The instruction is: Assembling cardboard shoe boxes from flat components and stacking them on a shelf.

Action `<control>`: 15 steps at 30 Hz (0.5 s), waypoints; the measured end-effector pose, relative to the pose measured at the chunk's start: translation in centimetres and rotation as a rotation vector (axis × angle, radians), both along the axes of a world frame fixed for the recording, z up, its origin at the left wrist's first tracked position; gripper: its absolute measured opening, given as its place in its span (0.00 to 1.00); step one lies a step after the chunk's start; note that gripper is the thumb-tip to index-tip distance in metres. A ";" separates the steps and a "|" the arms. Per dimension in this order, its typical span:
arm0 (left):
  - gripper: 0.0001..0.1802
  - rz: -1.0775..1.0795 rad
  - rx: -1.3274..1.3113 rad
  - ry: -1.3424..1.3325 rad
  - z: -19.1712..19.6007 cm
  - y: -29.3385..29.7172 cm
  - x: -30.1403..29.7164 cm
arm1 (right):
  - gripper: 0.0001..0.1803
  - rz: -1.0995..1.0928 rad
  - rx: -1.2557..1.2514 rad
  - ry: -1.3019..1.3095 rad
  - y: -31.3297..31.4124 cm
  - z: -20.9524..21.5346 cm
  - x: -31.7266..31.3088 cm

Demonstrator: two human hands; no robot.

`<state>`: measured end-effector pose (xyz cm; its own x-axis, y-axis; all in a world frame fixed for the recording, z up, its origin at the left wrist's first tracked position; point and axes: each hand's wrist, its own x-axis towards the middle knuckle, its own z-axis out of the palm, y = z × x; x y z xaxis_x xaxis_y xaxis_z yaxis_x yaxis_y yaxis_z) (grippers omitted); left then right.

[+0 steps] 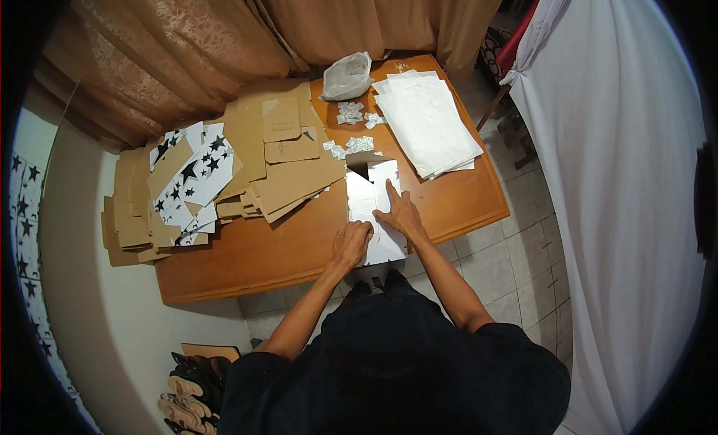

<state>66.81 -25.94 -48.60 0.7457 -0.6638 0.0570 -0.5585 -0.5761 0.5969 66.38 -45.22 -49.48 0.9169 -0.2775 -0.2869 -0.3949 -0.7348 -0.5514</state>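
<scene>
A white cardboard box [386, 248] lies at the table's front edge, right in front of me. Its far end stands partly open, with a brown inner flap [362, 157] raised and a dark gap beside it. My left hand [353, 243] is closed at the box's left side, fingers curled against it. On the right part of the box's top rests my right hand [402, 214], its thumb and index finger spread apart and pressing on the white surface. The undersides of both hands are hidden.
Flat brown cardboard pieces [243, 147] and star-printed white sheets [196, 166] pile up at left on the wooden table [247, 269]. Small clear packets [349, 112] lie beyond the box, near a plastic bag [347, 76]. White paper sheets [426, 124] are stacked at the far right.
</scene>
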 end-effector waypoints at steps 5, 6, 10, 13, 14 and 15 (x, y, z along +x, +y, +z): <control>0.04 0.014 0.036 -0.032 -1.5 0.2 0.1 | 0.58 0.000 0.045 -0.011 -0.2 -0.3 -0.2; 0.04 0.021 0.043 -0.039 -1.7 0.5 0.1 | 0.58 0.003 0.044 -0.011 -0.1 -0.2 -0.2; 0.04 -0.002 0.061 -0.044 -2.3 0.4 0.5 | 0.58 0.006 0.057 0.009 0.0 -0.2 -0.1; 0.04 0.022 0.060 -0.064 -2.0 0.0 0.4 | 0.58 -0.004 0.050 0.013 0.0 -0.3 -0.1; 0.04 0.021 0.060 -0.065 -2.0 -0.3 0.5 | 0.58 -0.009 0.042 0.018 0.0 -0.3 -0.1; 0.04 0.018 0.025 -0.071 -2.2 -0.4 0.6 | 0.58 -0.005 0.042 0.018 0.2 -0.2 -0.1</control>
<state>67.38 -26.30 -50.79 0.7525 -0.6519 0.0937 -0.5879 -0.6009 0.5415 66.33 -44.99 -49.64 0.9101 -0.2699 -0.3144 -0.4087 -0.7090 -0.5747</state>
